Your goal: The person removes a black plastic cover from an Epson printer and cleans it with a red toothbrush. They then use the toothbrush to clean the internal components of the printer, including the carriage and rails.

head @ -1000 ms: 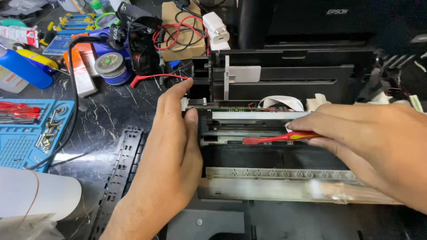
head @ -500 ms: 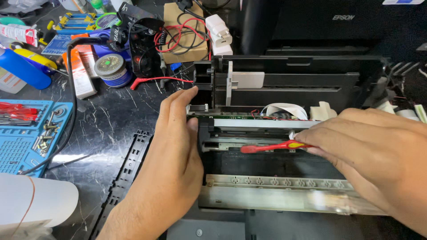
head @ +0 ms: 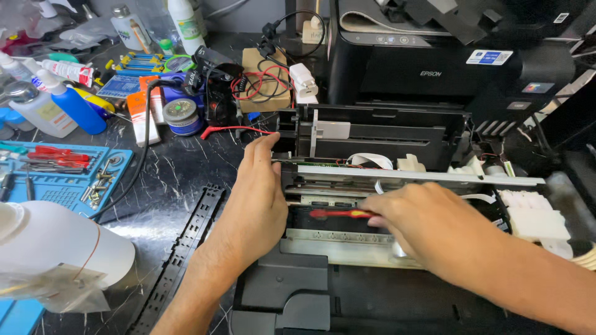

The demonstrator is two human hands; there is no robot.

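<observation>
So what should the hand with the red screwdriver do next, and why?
Probably ease the red screwdriver a little further left into the opened printer. The right hand holds it lying flat under the metal rail, while the left hand braces the frame's left end. What the tip touches is hidden.

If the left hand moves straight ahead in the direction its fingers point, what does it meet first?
The left hand points away from the person. Its fingertips already rest at the left end of the opened printer frame, so it would likely press into that; depth is uncertain.

Two hands, left [head: 257,205] and right [head: 428,229]; one red screwdriver [head: 338,214]; two printers, one opened [head: 385,186], one closed [head: 447,56].
</observation>
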